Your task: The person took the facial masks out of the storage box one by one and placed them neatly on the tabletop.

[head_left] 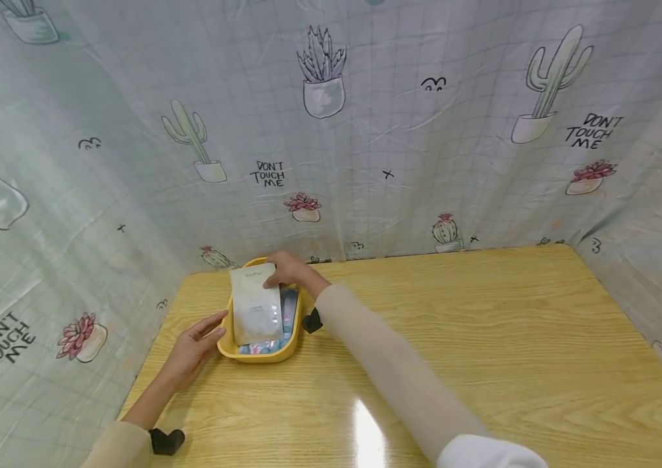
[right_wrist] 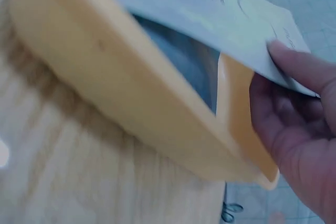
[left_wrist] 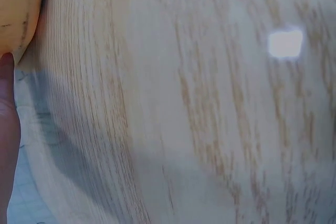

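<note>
The basket point(head_left: 266, 358) looks smooth plastic, the wood-grained table point(head_left: 483, 325) glossy.

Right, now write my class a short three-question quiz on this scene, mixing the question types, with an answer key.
1. Short answer: which hand holds the white packet?
2. True or false: the left hand is at the outside of the yellow basket.
3. Fill the gap: the lettering on the printed cloth reads "DON'T ____ ME".

Key:
1. The right hand.
2. True.
3. TOUCH.
</note>
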### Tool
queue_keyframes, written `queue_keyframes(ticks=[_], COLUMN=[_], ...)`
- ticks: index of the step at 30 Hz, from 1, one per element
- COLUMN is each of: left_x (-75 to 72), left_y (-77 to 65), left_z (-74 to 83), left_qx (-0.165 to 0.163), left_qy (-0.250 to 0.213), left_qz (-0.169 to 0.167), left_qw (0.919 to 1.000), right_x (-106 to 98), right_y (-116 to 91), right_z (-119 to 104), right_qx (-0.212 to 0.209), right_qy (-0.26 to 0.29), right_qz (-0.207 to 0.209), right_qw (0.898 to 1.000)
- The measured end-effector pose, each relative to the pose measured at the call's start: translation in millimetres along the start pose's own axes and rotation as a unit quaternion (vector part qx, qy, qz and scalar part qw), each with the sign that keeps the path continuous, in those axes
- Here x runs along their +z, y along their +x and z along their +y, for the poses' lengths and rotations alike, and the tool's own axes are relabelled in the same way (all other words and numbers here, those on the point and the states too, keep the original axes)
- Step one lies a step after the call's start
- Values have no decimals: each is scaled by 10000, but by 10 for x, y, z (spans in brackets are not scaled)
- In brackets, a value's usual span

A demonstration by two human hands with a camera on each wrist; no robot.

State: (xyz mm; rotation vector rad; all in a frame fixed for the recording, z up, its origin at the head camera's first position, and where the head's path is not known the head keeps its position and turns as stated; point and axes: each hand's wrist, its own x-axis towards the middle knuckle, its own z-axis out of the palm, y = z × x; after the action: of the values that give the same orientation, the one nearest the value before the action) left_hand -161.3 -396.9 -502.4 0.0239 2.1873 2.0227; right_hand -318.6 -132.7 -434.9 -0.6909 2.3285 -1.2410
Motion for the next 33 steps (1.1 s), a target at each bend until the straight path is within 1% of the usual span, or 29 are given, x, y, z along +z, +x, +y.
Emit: queue_keyframes(ticks=[1, 2, 3, 5, 6, 8, 10, 11, 13, 15, 18, 19, 22, 25, 29, 33], left_x=[5, 9, 12, 17, 18, 16, 15, 13, 13, 17, 26, 30, 42, 52, 57, 67], left_y=[1, 3, 4, 9, 11, 15, 14, 12, 6, 0, -8, -9, -9, -3, 1, -20], left_z=[-1, -1, 0, 4, 6, 12, 18, 19, 20, 20, 17, 15, 11, 8, 0, 11], left_qx=[-9, -25, -44, -53, -69, -97, -121, -133, -152, -155, -145, -131, -122, -113, -131, -234], left_qy=[9, 28, 38, 49, 60, 117, 160, 182, 181, 160, 89, 67, -11, -3, 86, 232], left_qz=[19, 35, 47, 60, 65, 81, 90, 103, 107, 74, 42, 38, 66, 95, 97, 165], left_qw=[10000, 10000, 10000, 10000, 9999, 9999, 9998, 9997, 9997, 9997, 9998, 9999, 9999, 9999, 9998, 9993], right_x=[13, 19, 22, 24, 21, 11, 11, 13, 29, 53, 95, 108, 136, 146, 142, 144], right_y=[-13, -33, -55, -87, -100, -126, -140, -148, -154, -159, -172, -178, -202, -227, -255, -271], right_z=[11, 19, 25, 42, 50, 66, 86, 92, 109, 121, 116, 112, 96, 100, 129, 146], right_qx=[121, 247, 375, 676, 785, 926, 972, 964, 893, 840, 872, 925, 1105, 1146, 1105, 1126], right_qy=[464, 960, 1449, 2377, 2653, 2994, 3186, 3238, 3234, 3217, 3250, 3312, 3486, 3498, 3473, 3625], right_qz=[63, 62, 16, -221, -379, -707, -924, -959, -833, -572, -259, -235, -383, -577, -617, -607], right_qw=[9988, 9951, 9887, 9687, 9602, 9470, 9384, 9363, 9383, 9414, 9413, 9387, 9299, 9280, 9292, 9232])
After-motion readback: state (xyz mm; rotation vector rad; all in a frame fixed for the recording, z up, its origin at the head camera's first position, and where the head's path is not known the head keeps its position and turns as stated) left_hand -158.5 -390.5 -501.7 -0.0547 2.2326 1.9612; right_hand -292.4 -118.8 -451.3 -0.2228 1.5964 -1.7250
